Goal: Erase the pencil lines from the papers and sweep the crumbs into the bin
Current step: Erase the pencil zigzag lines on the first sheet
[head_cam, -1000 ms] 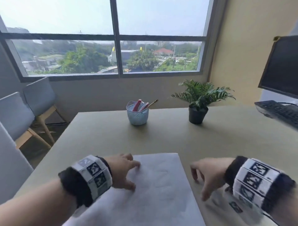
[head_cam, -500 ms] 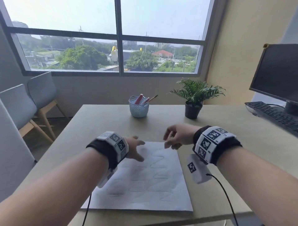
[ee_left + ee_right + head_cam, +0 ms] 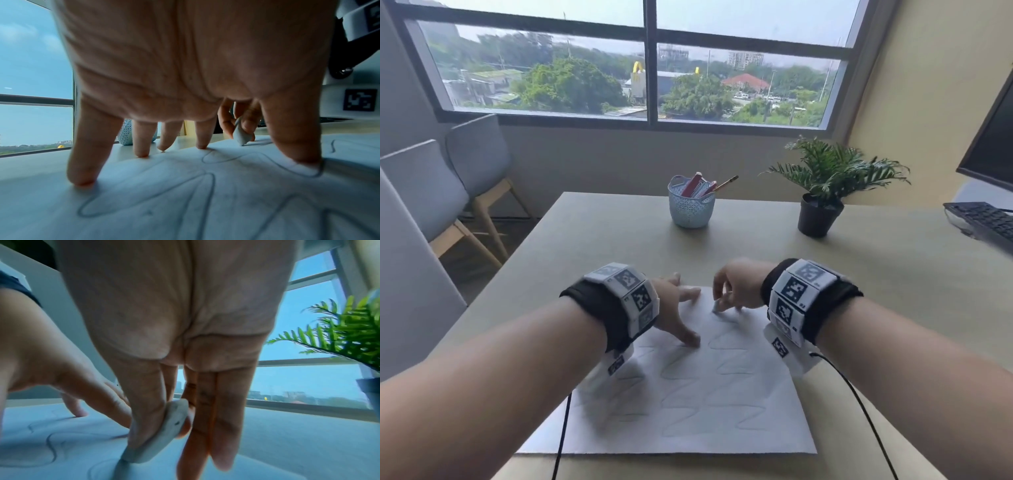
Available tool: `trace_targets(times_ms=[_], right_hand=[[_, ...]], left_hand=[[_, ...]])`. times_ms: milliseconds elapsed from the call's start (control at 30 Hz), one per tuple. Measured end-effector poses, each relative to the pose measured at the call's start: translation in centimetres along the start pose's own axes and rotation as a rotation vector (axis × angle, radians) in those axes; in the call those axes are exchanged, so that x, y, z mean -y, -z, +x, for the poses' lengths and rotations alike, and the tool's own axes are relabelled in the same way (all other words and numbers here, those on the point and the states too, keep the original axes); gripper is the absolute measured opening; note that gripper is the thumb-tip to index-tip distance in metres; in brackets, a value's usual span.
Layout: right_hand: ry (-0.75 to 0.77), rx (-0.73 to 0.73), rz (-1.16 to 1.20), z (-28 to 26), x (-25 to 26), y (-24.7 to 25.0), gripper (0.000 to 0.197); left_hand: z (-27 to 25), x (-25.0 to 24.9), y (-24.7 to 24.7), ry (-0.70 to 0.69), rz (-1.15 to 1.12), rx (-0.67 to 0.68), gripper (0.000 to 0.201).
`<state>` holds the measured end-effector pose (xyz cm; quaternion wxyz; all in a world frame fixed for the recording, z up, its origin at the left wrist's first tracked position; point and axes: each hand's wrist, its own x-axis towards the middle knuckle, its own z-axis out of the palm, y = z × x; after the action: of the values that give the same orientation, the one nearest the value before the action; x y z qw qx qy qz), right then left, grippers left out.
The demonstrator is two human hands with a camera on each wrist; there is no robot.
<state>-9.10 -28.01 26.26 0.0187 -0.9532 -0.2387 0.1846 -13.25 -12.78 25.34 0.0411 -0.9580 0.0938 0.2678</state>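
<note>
Eraser (image 3: 164, 431), white and worn, pinched between thumb and forefinger of the right hand (image 3: 739, 284); its lower corner touches the paper (image 3: 688, 394) on a pencil line (image 3: 205, 191) near the sheet's far edge. The remaining right fingers (image 3: 222, 426) point down beside the eraser, their tips close to the sheet; contact cannot be judged.

Left hand (image 3: 671, 308) holds nothing. It is spread, with thumb and all four fingertips (image 3: 82, 181) pressed straight down on the far left part of the paper, just beside the right hand. In the left wrist view the eraser tip (image 3: 242, 138) shows between the left forefinger and thumb, set on the line.

Paper lies flat on the desk (image 3: 893, 291), near edge close to the desk's front edge. Wavy zigzag pencil lines run across it in rows, all plainly visible.

Both wrists carry black bands with marker-patterned white blocks; a black cable hangs from each.

Farther back on the desk: pale blue perforated basket (image 3: 690, 207) holding red items and a pencil, and to its right a potted fern (image 3: 825, 192) in a black pot. Keyboard (image 3: 983, 219) and monitor edge at far right. Two grey chairs (image 3: 441, 192) stand left of the desk, under the window (image 3: 650, 68).
</note>
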Motion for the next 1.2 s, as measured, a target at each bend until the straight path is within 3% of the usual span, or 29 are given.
trace_targets(times_ms=[867, 1067, 1200], right_hand=[[0.047, 0.036, -0.052, -0.3, 0.1, -0.3, 0.027], [0.012, 0.019, 0.031, 0.9, -0.3, 0.1, 0.016], [0.051, 0.028, 0.005, 0.1, -0.8, -0.2, 0.022]], left_hand=[[-0.3, 0.3, -0.9, 0.007, 0.011, 0.009, 0.102], [-0.4, 0.1, -0.9, 0.009, 0.005, 0.006, 0.101], [-0.5, 0.0, -0.8, 0.007, 0.01, 0.002, 0.1]])
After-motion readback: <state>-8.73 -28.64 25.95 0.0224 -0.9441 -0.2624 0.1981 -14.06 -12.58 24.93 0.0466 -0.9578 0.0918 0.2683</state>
